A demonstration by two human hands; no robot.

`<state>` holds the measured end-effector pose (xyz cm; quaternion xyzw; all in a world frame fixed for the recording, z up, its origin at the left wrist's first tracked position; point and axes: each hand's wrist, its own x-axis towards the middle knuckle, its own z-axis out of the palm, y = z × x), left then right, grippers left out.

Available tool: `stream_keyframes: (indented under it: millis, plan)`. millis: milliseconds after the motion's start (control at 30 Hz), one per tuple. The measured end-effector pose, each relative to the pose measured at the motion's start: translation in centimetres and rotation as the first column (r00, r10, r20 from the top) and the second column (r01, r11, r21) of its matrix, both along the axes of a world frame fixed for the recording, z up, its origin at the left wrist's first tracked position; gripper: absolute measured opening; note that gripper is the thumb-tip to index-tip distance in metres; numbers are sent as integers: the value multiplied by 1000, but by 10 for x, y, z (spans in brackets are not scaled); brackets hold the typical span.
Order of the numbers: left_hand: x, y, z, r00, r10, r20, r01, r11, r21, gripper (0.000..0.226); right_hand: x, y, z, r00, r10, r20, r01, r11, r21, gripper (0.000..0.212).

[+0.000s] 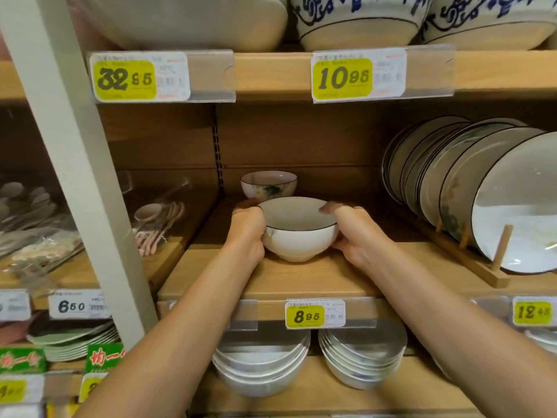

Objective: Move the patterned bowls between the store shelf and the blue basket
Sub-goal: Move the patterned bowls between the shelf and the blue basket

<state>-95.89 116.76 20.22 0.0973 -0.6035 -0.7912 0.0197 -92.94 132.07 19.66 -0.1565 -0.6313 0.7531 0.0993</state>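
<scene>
Two glossy round bowls: left hand [247, 233] and right hand [355, 236] clasp the dark-rimmed white bowl [301, 241] on the pale wooden shelf [301, 280]; flowered bowl [268, 184] behind, plates [482, 191] racked right.

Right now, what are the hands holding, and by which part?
Both hold one white, dark-rimmed bowl by its sides: the left hand grips the left wall, the right hand the right wall. Whether it rests on the shelf cannot be told.

Rear bowl [268, 183] base hidden behind front bowl [298, 236]; plates [512, 212] cropped right.
</scene>
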Motion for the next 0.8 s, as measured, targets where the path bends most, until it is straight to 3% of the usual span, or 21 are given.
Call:
stream_keyframes:
  millis: [33, 133, 233, 400, 533, 633, 667, 733, 800]
  plan:
    - [0, 2, -3, 1000, 14, -4, -14, 999, -32, 40, 3, -4, -2, 1000, 1, 7, -1, 1000, 9, 48]
    - [-4, -2, -3, 1000, 15, 20, -14, 1000, -13, 41, 1, -5, 7, 1000, -7, 18, 9, 995, -100, 27]
    - [-6, -9, 2, 997, -19, 79, 15, 998, 54, 29, -3, 3, 16, 996, 81, 27, -76, 983, -165, 34]
    - [0, -12, 2, 993, -92, 73, 80, 985, 153, 31, -2, 6, 25, 985, 165, 45, -157, 977, -146, 32]
    - [4, -10, 2, 996, -61, 62, 55, 994, 94, 30, 11, -4, 16, 999, -27, 41, 31, 994, -108, 15]
    - [7, -1, -3, 999, 27, 25, -26, 999, -36, 37, 25, -27, 0, 994, -101, -49, 101, 995, 0, 62]
    - [10, 3, -4, 1000, 28, 7, -27, 998, -60, 40, 25, -32, -3, 990, -118, -71, 119, 993, 11, 66]
    - [14, 4, -10, 1000, 11, -10, -12, 995, -96, 47, 18, -32, 0, 981, -185, -60, 184, 983, -27, 53]
    - [13, -4, -11, 1000, -13, 16, 14, 996, -90, 51, 9, -20, 12, 990, -138, 2, 137, 982, -129, 40]
